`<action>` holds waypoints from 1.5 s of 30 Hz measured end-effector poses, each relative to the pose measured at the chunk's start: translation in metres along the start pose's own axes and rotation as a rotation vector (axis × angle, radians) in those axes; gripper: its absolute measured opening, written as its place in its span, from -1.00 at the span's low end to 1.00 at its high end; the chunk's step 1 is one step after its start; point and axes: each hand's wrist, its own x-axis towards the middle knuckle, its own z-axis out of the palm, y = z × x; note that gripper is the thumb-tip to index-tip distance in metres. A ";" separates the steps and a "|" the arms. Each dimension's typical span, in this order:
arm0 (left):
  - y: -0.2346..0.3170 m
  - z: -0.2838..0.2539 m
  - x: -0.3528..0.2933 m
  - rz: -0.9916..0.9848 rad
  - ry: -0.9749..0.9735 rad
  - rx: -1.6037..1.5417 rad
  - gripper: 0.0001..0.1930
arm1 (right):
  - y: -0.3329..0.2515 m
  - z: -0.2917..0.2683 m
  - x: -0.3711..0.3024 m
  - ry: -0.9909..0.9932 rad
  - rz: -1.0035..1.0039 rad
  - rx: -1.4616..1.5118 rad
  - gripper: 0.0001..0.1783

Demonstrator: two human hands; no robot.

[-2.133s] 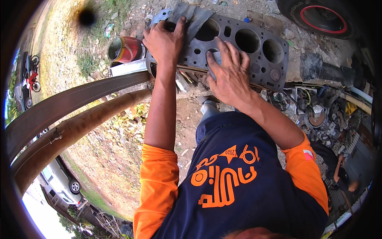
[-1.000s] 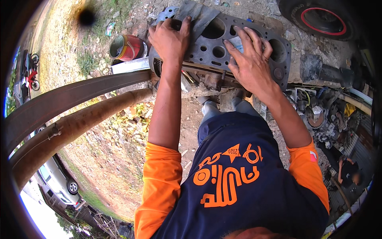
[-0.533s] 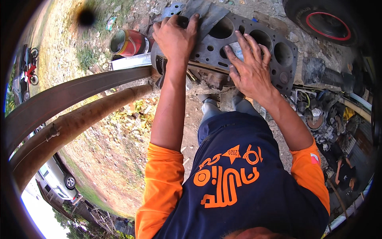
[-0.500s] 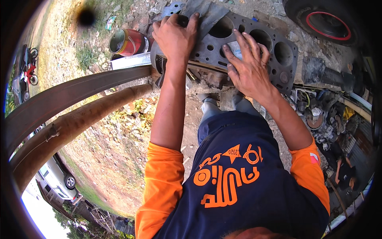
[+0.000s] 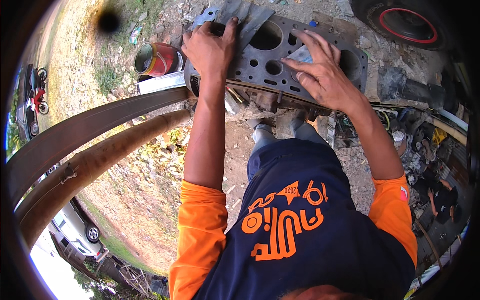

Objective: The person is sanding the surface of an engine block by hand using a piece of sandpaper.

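A grey engine block (image 5: 240,68) with a row of round bores lies across the top of the view. My left hand (image 5: 209,50) rests on its left end, fingers spread apart and thumb beside a creased dark grey sheet (image 5: 254,24) that lies over the deck. Under the fingers of my right hand (image 5: 322,67) is a small flat light-grey piece (image 5: 301,55), pressed against the block's top face between two bores. What it is made of I cannot tell, and part of it is hidden by the fingers.
Left of the block stands a red and yellow bucket (image 5: 159,59). A steel beam (image 5: 115,110) and a rusty pipe (image 5: 105,146) run off to the left. A tyre (image 5: 407,25) lies at the far right, greasy engine parts (image 5: 412,142) below it. Another person (image 5: 442,200) is at the right edge.
My right hand has slid the light-grey piece right and slightly away along the block, uncovering a small round hole. The left hand keeps its place on the block. The whole view has shifted a little.
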 end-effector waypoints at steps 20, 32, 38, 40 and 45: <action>0.000 0.001 0.000 -0.016 -0.052 -0.023 -0.44 | -0.020 -0.007 0.003 -0.057 -0.011 -0.171 -0.56; 0.001 -0.001 -0.001 -0.005 -0.040 -0.009 -0.31 | -0.007 -0.015 -0.009 -0.081 0.026 -0.106 -0.55; 0.001 -0.001 -0.002 0.004 -0.022 -0.026 -0.42 | 0.015 -0.028 0.000 -0.179 0.006 0.156 -0.51; 0.002 -0.002 -0.001 0.007 -0.010 -0.026 -0.43 | 0.022 -0.030 0.000 -0.062 0.063 0.043 -0.49; -0.003 0.001 -0.003 0.004 -0.016 -0.051 -0.44 | -0.005 -0.011 -0.019 -0.079 -0.008 -0.124 -0.49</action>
